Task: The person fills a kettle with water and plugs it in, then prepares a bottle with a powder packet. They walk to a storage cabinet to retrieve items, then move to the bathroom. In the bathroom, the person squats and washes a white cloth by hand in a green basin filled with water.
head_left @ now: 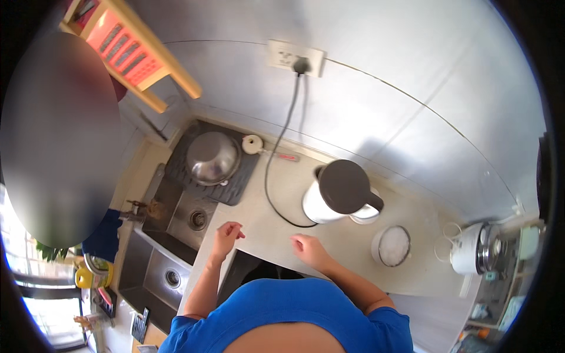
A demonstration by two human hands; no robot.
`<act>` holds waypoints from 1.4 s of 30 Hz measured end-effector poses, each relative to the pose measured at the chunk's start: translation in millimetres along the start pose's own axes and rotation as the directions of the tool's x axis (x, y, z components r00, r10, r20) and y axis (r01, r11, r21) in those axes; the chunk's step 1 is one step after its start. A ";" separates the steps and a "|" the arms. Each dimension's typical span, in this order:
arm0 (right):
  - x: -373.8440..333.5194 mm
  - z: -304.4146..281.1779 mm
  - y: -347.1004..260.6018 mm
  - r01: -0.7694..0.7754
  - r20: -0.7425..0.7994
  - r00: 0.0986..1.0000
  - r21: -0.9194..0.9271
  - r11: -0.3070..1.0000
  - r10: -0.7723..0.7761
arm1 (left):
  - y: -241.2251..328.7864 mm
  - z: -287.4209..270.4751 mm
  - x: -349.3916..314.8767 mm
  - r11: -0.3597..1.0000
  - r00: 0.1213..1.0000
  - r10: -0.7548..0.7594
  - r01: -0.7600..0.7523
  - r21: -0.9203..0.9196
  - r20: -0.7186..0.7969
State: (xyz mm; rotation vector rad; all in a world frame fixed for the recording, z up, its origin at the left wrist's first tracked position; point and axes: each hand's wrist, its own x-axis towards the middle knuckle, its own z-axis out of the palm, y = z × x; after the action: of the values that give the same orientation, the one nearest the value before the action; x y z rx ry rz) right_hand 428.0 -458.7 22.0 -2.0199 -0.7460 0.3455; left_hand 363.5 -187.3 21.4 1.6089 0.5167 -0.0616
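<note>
Over the front of the pale counter (247, 206), my left hand (226, 240) hovers with loosely bent fingers, a little apart, holding nothing. My right hand (310, 250) is to its right, fingers curled in and nothing visible in them. Beyond the right hand stands a white electric kettle (318, 203) with a dark brown lid and handle. Farther right is a round bowl (394, 246) with something white inside. Neither hand touches these things. A dark panel (238, 270) lies at the counter edge between my forearms, partly hidden by my blue shirt.
Left, a double steel sink (156, 262) with a faucet (138, 209). A metal bowl (213, 157) rests upside down on a grey mat (244, 179), near a white roll (252, 144). A black cord (268, 176) runs from the wall socket (296, 57). A white appliance (465, 250) stands far right.
</note>
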 end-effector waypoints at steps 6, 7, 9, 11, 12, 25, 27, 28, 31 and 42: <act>195.6 52.2 -49.7 0.213 -0.363 0.895 -0.161 0.964 -0.259 | 14.7 -109.3 73.2 0.924 0.906 0.272 -0.340 -0.173 -0.326; 227.7 56.9 -48.3 0.086 -0.345 0.929 -0.152 0.985 -0.134 | 30.5 -124.8 92.1 0.914 0.863 0.310 -0.386 -0.125 -0.399; 282.3 67.8 -30.2 -0.115 -0.386 0.922 -0.344 0.932 -0.029 | 47.5 -159.8 147.0 0.880 0.772 0.473 -0.437 0.186 -0.424; 312.5 71.9 -18.1 -0.257 -0.328 0.933 -0.323 0.911 0.147 | 66.4 -176.1 199.0 0.903 0.764 0.429 -0.385 0.192 -0.482; 321.7 73.5 -16.6 -0.306 -0.318 0.928 -0.353 0.884 0.194 | 73.2 -181.5 221.2 0.900 0.742 0.435 -0.347 0.263 -0.510; 345.8 77.5 3.3 -0.437 -0.337 0.891 -0.447 0.781 0.305 | 76.9 -214.1 383.5 0.823 0.513 0.568 -0.333 0.461 -0.644; 344.0 75.5 -1.5 -0.401 -0.337 0.904 -0.462 0.791 0.261 | 85.1 -201.2 369.8 0.847 0.497 0.526 -0.380 0.372 -0.690; 344.3 76.4 -10.8 -0.337 -0.351 0.918 -0.445 0.830 0.184 | 87.5 -210.5 361.5 0.797 0.457 0.578 -0.493 0.348 -0.676; 325.9 61.8 -30.8 -0.184 -0.397 0.917 -0.380 0.906 0.019 | 114.4 -183.1 303.7 0.676 0.445 0.583 -0.730 0.102 -0.680; 197.3 19.2 -161.8 0.192 -0.115 0.980 0.739 0.645 -0.161 | 134.7 -151.8 11.4 0.319 0.745 0.449 -0.650 -0.690 -0.494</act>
State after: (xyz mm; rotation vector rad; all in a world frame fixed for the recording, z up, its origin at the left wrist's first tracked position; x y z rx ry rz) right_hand 511.8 -258.9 158.2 -1.1445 -0.6250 0.4133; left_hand 382.3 -40.7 161.1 0.7151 0.0513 0.8158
